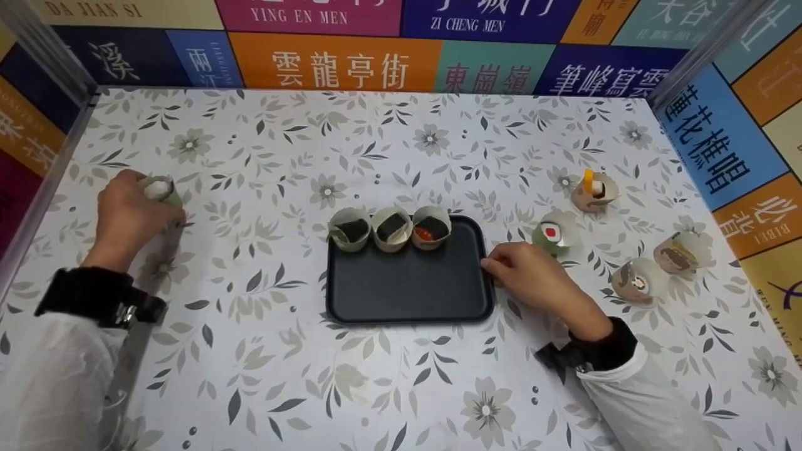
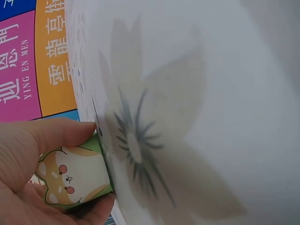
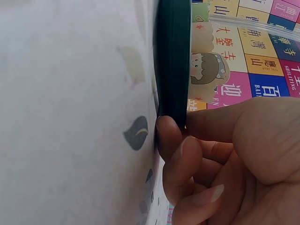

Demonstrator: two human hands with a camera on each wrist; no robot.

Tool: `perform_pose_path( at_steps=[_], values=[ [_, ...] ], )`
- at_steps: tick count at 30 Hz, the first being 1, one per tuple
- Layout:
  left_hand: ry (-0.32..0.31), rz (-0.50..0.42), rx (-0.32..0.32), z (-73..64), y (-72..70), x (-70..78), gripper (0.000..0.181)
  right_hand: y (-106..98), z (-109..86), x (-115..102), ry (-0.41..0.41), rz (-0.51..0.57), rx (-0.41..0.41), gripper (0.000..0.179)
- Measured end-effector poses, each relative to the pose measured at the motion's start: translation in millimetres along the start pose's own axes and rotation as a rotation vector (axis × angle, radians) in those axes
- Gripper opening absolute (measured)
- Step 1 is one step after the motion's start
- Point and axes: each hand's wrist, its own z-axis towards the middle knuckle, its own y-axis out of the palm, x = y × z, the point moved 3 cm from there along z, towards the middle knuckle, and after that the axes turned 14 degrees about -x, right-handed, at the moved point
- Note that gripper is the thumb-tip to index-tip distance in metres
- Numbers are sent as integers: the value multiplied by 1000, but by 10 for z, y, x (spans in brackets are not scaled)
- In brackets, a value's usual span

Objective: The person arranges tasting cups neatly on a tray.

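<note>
— Grey leaves and blossoms pattern the white tabletop (image 1: 351,376). What comes nearest?

— Two white sleeves, the left sleeve (image 1: 56,382) and the right sleeve (image 1: 651,401), with a dark strap at each wrist.

— And past those?

— Mid-scene, a black tray (image 1: 407,288) lies flat. To its right stands a tan cup (image 1: 623,285), the nearest of four on that side.

— Where is the right hand (image 1: 532,275)?

— At the tray's right edge, pinching the rim between thumb and index finger, the other fingers curled in.

— What's farther along on the right?

— A cartoon-print cup (image 1: 677,258), then a pale green cup (image 1: 569,233) with a red-and-white piece inside, just beyond that hand.

— Anything on the tray?

— Three cups in a touching row at its far left: the left one (image 1: 341,239), the middle one (image 1: 385,241) and the right one (image 1: 423,238), each with a dark square piece inside.

— And the left hand (image 1: 131,219)?

— Well apart, far left of the tray, gripping an animal-face cup (image 2: 77,176) between thumb and fingers. It seems to hold something white, though that shows too small to name.

— Farthest?

— Another tan cup, with a yellow-topped piece (image 1: 589,180), at far right, then the colourful sign wall (image 1: 338,62).
</note>
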Motion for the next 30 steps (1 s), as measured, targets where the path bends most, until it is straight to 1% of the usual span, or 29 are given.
perform_pose_path(
  at_steps=[5, 8, 11, 16, 23, 30],
  values=[
    [-12, -33, -14, -76, 5, 43, 75, 9, 5, 0, -3, 1, -4, 24],
    [7, -46, -2, -133, 17, 101, 73, 9, 7, -1, -4, -3, -1, 25],
    [44, -50, 29, -186, 52, 196, 70, 6, 9, -1, -5, -10, 1, 26],
    [101, -60, 69, -260, 149, 402, 70, 4, 10, 0, -8, -14, 1, 27],
    [192, -75, 84, -354, 267, 666, 70, 10, 7, 1, -18, -19, 6, 28],
    [312, -122, 97, -432, 431, 971, 67, 9, 4, 2, -3, -5, 3, 26]
  ],
)
